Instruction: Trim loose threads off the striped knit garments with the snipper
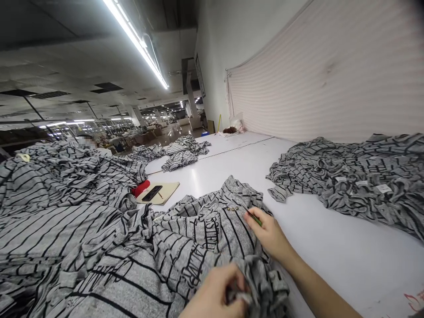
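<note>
At the white work table [334,251], nearest: L hand [213,297] pinches a fold of grey striped knit shirt [205,247] in a tight, narrow grip. R hand [268,234] holds slim green tool [255,217] pen-style, tip just by 3 small buttons [232,209]. Best kept low, cloth taut betw. hands. Beyond: phone [152,193] on notebook [167,193], red bundle [141,188], striped piles [351,176] to R.
</note>
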A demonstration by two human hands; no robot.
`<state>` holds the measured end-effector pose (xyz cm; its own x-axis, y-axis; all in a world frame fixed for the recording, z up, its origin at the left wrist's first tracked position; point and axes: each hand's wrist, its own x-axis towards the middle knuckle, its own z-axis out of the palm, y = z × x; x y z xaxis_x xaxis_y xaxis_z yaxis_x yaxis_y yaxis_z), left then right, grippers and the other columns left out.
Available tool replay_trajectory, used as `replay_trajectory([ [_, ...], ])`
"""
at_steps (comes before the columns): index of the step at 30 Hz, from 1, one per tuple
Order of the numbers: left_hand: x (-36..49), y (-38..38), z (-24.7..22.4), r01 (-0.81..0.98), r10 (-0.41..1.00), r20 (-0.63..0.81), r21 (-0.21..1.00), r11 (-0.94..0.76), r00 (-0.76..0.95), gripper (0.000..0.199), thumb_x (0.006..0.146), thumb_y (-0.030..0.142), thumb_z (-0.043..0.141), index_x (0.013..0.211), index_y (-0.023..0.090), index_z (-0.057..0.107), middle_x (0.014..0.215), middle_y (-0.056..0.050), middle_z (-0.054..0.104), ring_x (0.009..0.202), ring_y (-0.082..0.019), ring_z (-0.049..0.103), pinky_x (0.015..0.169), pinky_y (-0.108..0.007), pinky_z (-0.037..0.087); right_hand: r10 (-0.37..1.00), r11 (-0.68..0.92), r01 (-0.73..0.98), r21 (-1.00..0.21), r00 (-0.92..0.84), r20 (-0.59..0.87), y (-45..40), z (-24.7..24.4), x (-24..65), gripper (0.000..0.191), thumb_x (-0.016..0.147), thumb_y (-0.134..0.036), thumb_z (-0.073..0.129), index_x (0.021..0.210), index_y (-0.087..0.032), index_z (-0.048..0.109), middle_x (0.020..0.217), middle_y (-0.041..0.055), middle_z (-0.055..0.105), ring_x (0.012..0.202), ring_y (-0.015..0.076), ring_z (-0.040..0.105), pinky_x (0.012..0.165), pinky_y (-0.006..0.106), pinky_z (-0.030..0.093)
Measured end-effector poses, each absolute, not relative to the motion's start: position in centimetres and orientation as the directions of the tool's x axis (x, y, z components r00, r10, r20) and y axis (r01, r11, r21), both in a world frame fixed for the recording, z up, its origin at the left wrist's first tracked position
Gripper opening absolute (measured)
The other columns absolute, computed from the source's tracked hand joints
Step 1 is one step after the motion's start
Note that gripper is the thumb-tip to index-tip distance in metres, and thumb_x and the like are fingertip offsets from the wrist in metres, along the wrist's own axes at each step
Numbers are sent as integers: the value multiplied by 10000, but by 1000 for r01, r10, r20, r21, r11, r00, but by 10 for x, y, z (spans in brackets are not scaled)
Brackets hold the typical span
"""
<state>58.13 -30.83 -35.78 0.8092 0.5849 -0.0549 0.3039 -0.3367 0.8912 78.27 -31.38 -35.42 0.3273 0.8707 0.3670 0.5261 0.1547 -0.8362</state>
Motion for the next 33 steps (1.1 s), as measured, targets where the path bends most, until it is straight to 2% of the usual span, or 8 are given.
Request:
replay_trajectory([
  [3, 586, -303, -354, 401, 354, -301, 880, -255, 885, 161, 689, 292, 689, 804, 197, 628, 814, -7, 683, 688, -156, 624, 603, -219, 432, 851, 144, 585, -798, 339, 402, -280, -359, 793, 161, 829, -332, 560, 938, -231, 622, 968, 30, 633, 881, 223, 588, 736, 309, 437],
  [5, 589, -296, -349, 455, 407, -363, 878, -152, 838, 175, 754, 355, 627, 840, 203, 630, 758, -3, 663, 679, -166, 630, 583, -229, 449, 854, 134, 590, -796, 338, 395, -265, -366, 796, 222, 759, -275, 613, 977, -241, 641, 1021, 48, 625, 914, 254, 592, 776, 355, 443],
  [9, 601, -271, -343, 507, 807, 15, 772, -384, 590, 131, 824, 296, 511, 786, 195, 585, 738, -17, 619, 702, -182, 593, 650, -289, 462, 851, 140, 562, -815, 353, 389, -265, -386, 799, 174, 772, -248, 556, 921, -222, 642, 952, 65, 617, 863, 254, 604, 794, 403, 468],
  [12, 617, -247, -342, 499, 815, 339, 659, -562, 470, 195, 840, 215, 462, 978, 188, 597, 1024, -81, 628, 894, -209, 585, 814, -356, 456, 846, 185, 513, -838, 351, 402, -278, -393, 801, 198, 808, -270, 514, 971, -223, 618, 979, 68, 616, 923, 235, 601, 826, 373, 494],
  [16, 635, -223, -339, 455, 755, 311, 645, -614, 578, 405, 804, 151, 498, 1196, 236, 557, 1240, -74, 559, 1043, -220, 551, 928, -391, 418, 850, 234, 450, -862, 335, 406, -290, -389, 804, 222, 834, -283, 487, 1016, -225, 600, 1033, 61, 633, 992, 211, 605, 846, 331, 513],
  [21, 639, -217, -338, 447, 740, 203, 685, -575, 641, 138, 792, 196, 547, 883, 217, 648, 931, -30, 570, 834, -187, 554, 796, -338, 447, 841, 249, 431, -867, 348, 415, -292, -380, 807, 142, 856, -302, 488, 942, -213, 558, 929, 36, 635, 867, 185, 633, 768, 295, 528],
  [27, 634, -223, -351, 204, 789, -109, 979, -21, 604, 247, 787, 408, 616, 816, 172, 552, 630, 32, 542, 526, -113, 511, 552, -251, 461, 842, 213, 526, -824, 329, 428, -296, -368, 803, 88, 825, -233, 533, 871, -224, 608, 895, 26, 617, 847, 215, 601, 762, 341, 474],
  [33, 630, -234, -351, -19, 799, -186, 971, 240, 572, 296, 718, 373, 748, 833, 133, 618, 769, -1, 573, 694, -88, 569, 748, -245, 542, 861, 162, 791, -589, 178, 476, -322, -362, 786, 242, 884, -252, 528, 1108, -265, 619, 988, 34, 632, 799, 203, 605, 697, 318, 441],
])
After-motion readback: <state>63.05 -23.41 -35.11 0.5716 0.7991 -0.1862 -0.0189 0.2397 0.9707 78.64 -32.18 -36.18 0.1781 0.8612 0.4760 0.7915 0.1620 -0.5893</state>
